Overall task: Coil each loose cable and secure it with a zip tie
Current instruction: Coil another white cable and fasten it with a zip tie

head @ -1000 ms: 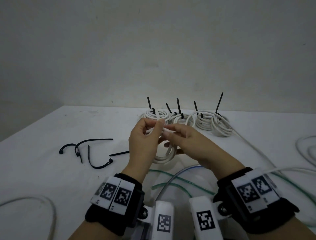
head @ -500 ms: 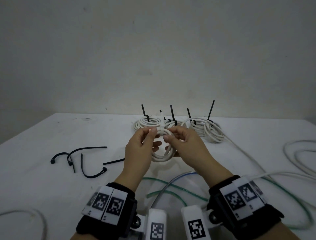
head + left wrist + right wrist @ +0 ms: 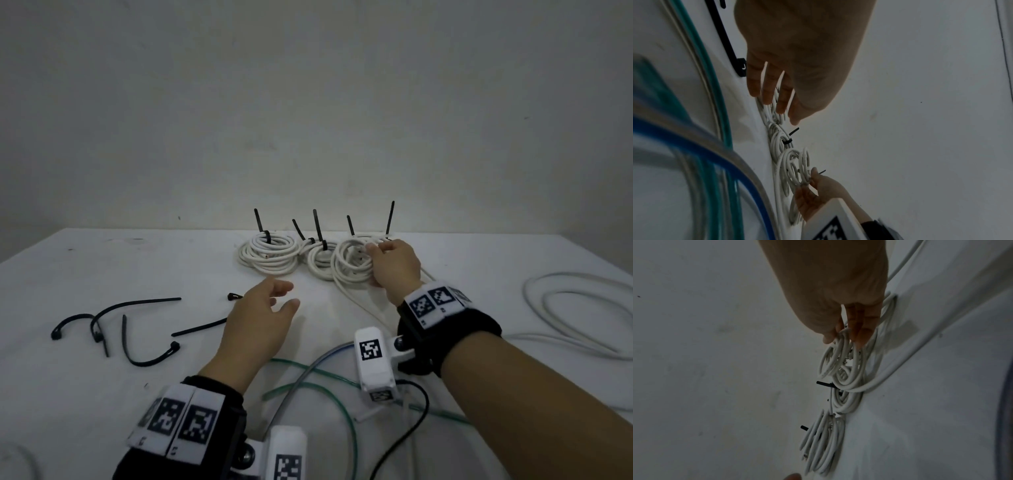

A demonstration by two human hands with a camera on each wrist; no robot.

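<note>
My right hand (image 3: 373,265) grips a white cable coil (image 3: 349,263) at the back of the table, fingers over its top and thumb under its near edge. The coil leans against a row of white coils bound with black zip ties (image 3: 267,253), whose tails stick up. In the right wrist view the fingers (image 3: 859,331) curl round the coil (image 3: 836,356). My left hand (image 3: 291,294) hovers open and empty over the table, left of the coils. In the left wrist view its straight fingers (image 3: 766,91) point at the tied coils (image 3: 780,138).
Several loose black zip ties (image 3: 137,329) lie on the white table (image 3: 102,394) to the left. Green (image 3: 325,387) and grey cables trail near the front edge. A loose white cable (image 3: 582,315) loops at the right. A plain wall stands behind the table.
Both hands held the coil in front of me. The right hand has carried it back to the row of tied coils, and the left hand has let go and dropped away, open.
</note>
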